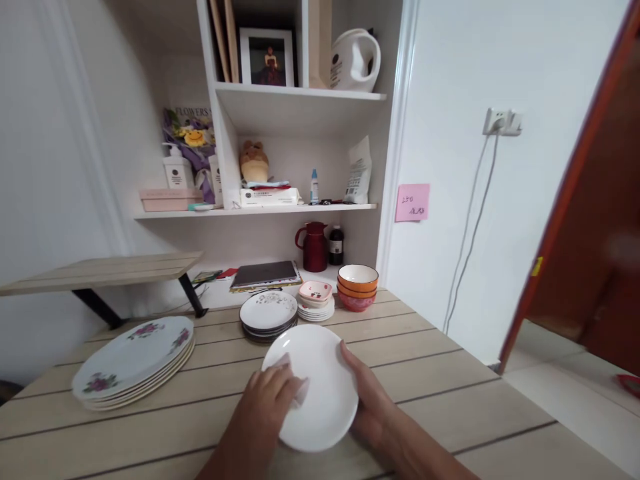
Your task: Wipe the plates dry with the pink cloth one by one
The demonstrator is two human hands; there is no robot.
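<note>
A round white plate [325, 400] is tilted up in front of me above the wooden table. My right hand [373, 403] grips its right edge, thumb at the rim and the other fingers hidden underneath. On the plate's left part, my left hand [273, 397] presses a crumpled pale tissue [301, 392] against the surface, fingers closed on it. Just beyond the plate stands a stack of dark-rimmed floral plates [269, 311]. Beside them, small square dishes [315, 291] rest on a pile of small white saucers [317, 311]. Stacked bowls [357, 287], orange over red, stand to their right.
Large oval floral platters [137, 357] are stacked at the left, near a raised wooden shelf [105, 272] on black legs. A dark red jug [314, 247], a dark bottle [337, 245] and a laptop-like slab [265, 274] sit at the back, below white shelving [300, 95].
</note>
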